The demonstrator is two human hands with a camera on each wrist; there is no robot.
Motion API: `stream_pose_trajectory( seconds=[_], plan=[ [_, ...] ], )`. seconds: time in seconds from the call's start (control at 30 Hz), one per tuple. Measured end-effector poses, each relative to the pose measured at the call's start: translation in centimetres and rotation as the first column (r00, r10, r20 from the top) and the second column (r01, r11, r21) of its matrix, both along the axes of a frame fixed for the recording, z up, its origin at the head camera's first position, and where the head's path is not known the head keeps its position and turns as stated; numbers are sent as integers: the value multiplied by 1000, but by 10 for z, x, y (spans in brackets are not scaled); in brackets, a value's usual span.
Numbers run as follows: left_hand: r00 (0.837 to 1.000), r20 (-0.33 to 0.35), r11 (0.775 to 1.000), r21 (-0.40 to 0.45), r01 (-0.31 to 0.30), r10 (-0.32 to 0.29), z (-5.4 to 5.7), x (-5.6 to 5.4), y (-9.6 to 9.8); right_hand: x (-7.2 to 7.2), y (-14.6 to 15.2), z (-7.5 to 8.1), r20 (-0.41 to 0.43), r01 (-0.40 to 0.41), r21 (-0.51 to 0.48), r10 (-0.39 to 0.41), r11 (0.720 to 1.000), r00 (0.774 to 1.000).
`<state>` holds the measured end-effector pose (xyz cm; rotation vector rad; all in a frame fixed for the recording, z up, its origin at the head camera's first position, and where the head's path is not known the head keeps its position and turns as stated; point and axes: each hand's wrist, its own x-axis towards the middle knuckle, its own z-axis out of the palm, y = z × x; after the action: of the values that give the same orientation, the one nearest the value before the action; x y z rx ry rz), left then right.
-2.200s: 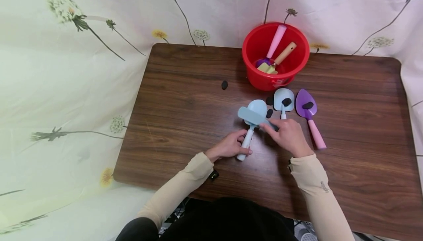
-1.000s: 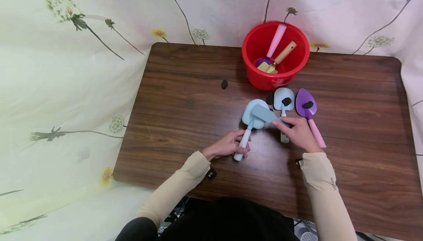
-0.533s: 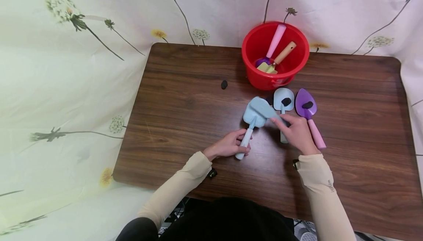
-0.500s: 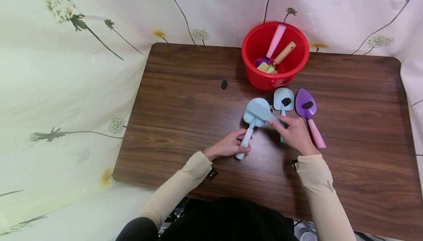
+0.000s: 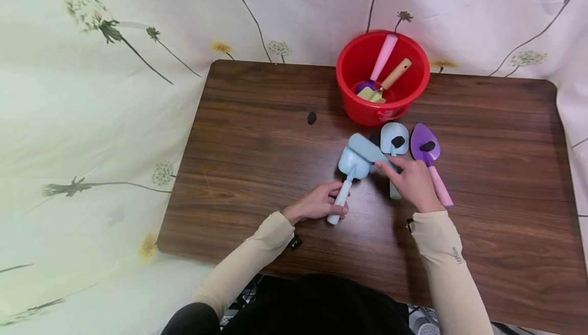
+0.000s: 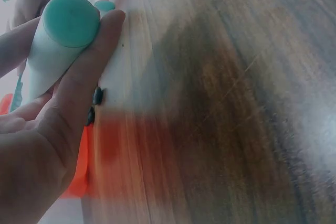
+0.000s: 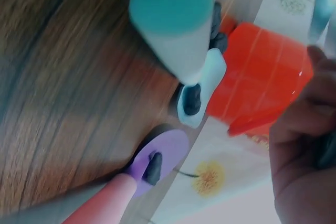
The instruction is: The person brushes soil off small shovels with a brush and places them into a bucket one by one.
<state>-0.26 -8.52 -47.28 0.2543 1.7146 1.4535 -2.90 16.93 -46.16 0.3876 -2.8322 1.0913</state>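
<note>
Your left hand (image 5: 319, 202) grips the pale-blue shovel (image 5: 351, 166) just right of centre in the head view, its long axis running up and slightly right, scoop uppermost. Your right hand (image 5: 415, 182) holds the blue scraper (image 5: 365, 148), which points upper left, overlapping the shovel.

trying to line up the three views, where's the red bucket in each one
Head: bucket top, right of centre.
Left wrist: bucket a strip at lower left, partly hidden by the left hand.
Right wrist: bucket right of centre.
Shared landmark: wooden table.

head view above table (image 5: 248, 171), wrist views close
</note>
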Motion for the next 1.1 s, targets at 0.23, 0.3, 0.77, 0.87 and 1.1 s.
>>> stream_pose_trajectory(
  seconds=[0.23, 0.3, 0.77, 0.87, 1.1],
  plan=[
    [1000, 9, 1000, 13, 2, -2, -2, 1, 1, 0, 6, -2, 63, 158, -109, -152, 981, 986],
    [999, 29, 1000, 12, -29, 29, -1, 0, 2, 2, 6, -2, 125, 178, -161, -159, 971, 979],
    [996, 86, 999, 37, -17, 14, 2, -8, -7, 9, 15, -8, 209, -72, -213, 118, 974, 971],
    [998, 64, 999, 45, 19, -22, 1, -8, -8, 6, 20, -6, 252, 45, -180, 2, 983, 968],
    [998, 21, 998, 20, 66, -66, -3, -6, -8, 3, 17, -3, 122, 189, -165, -170, 968, 978]
  ],
)
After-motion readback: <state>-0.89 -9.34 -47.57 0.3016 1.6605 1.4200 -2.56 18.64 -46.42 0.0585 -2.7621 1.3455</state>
